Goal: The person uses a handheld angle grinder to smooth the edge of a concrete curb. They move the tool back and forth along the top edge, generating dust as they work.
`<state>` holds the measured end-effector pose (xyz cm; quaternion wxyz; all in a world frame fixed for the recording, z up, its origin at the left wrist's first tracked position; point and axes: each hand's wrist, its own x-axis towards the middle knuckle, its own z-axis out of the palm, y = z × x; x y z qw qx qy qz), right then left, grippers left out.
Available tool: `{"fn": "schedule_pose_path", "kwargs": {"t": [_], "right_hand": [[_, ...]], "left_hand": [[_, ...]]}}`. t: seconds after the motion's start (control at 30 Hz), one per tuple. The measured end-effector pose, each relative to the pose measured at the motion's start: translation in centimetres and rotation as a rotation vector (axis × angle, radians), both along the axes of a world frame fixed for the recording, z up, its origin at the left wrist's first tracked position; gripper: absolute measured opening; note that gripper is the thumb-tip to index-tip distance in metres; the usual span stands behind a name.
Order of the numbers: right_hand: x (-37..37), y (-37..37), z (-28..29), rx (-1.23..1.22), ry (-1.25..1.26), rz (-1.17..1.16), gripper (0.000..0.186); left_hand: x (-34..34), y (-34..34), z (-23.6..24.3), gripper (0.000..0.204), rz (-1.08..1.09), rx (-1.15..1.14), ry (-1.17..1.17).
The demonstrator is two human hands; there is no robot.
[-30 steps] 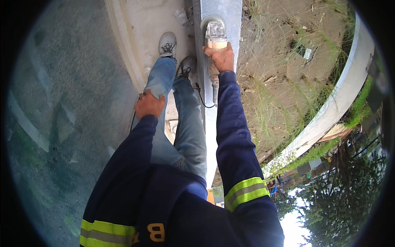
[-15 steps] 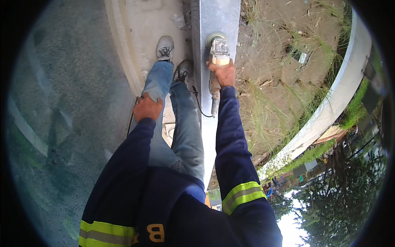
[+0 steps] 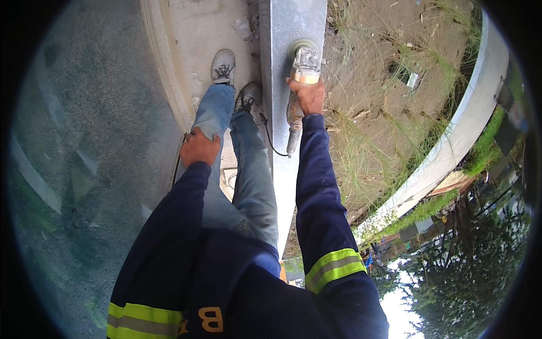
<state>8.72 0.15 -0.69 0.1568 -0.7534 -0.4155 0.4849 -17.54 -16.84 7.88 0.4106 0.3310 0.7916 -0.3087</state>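
Observation:
My right hand grips a dusty angle grinder, its round disc against the top of a pale grey concrete ledge. A black cord curves from the grinder's rear end down beside the ledge. Left of it, my left hand is curled over the knee of my jeans; a thin dark strand by that hand is too small to identify. My two dusty sneakers stand on the pale floor alongside the ledge.
Along the left runs a curved edge beside grey, speckled pavement. Right of the ledge lies dirt with grass tufts and small debris, bordered by a curved white kerb. Trees and clutter show at the lower right.
The grinder and my right hand have shifted along the ledge toward my body, then slightly back and rightward. My left hand stays on my knee.

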Motion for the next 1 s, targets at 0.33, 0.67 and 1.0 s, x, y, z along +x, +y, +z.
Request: {"fn": "schedule_pose_path", "kwargs": {"t": [0.33, 0.67, 1.0], "right_hand": [[-1.0, 2.9, -1.9, -0.003, -0.085, 0.089, 0.068], [-2.2, 1.3, -0.9, -0.091, -0.138, 0.21, 0.085], [-0.7, -0.1, -0.7, -0.067, -0.097, 0.101, 0.074]], "left_hand": [[0.5, -0.6, -0.2, 0.064, -0.037, 0.057, 0.018], [0.6, 0.4, 0.1, 0.071, 0.022, -0.014, -0.007], [0.5, -0.5, -0.2, 0.065, -0.031, 0.1, 0.04]]}}
